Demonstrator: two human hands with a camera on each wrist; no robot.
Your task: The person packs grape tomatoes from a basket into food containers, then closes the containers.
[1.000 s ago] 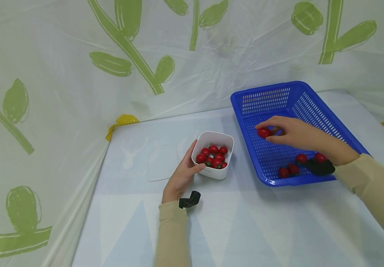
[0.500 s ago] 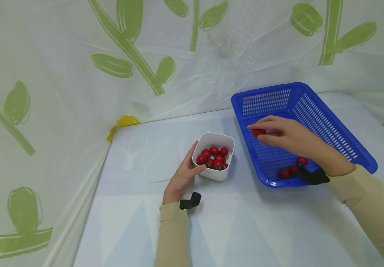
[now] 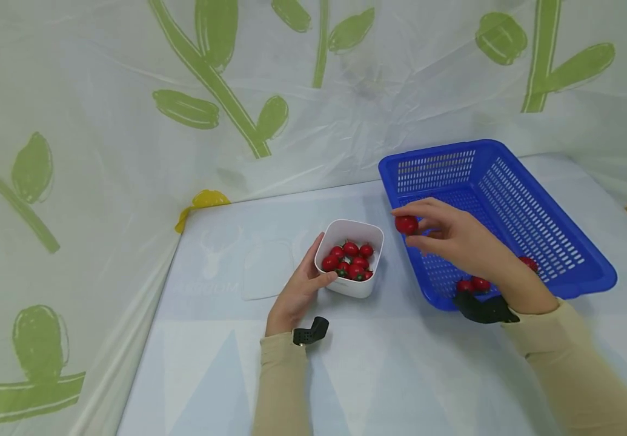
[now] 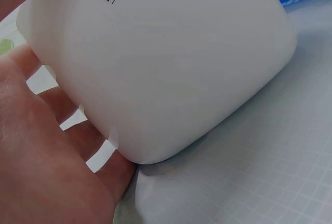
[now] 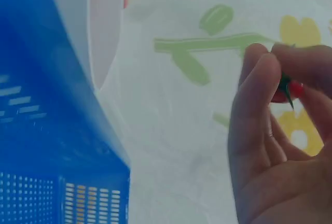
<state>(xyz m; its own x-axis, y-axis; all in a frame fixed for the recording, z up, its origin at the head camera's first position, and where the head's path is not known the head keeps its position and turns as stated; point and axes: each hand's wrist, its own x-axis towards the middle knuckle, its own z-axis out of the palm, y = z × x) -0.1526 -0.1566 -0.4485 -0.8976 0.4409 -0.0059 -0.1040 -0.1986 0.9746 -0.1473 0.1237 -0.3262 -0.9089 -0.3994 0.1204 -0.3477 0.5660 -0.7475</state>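
My right hand [image 3: 452, 236] pinches a cherry tomato [image 3: 406, 225] between thumb and fingertips, above the left rim of the blue basket [image 3: 411, 269]. In the right wrist view, the tomato's green calyx [image 5: 285, 83] pokes out between the fingers. My left hand [image 3: 301, 290] grips a white square tub [image 3: 352, 289] at its left side, the thumb near the front rim. Several cherry tomatoes [image 3: 350, 249] lie inside the tub. The left wrist view has the tub's printed side wall [image 4: 171, 68] close up, against the fingers of my left hand [image 4: 46, 146].
More cherry tomatoes [image 3: 480, 283] lie at the near end of the basket, partly hidden by the right wrist's black camera [image 3: 484, 307]. A flat translucent square lid-like piece [image 3: 268, 270] lies left of the tub. A leaf-patterned sheet [image 3: 313, 133] hangs behind the table.
My right hand has moved left with the tomato, from over the basket's inside to its left rim, nearer the tub. The left hand and tub keep their place.
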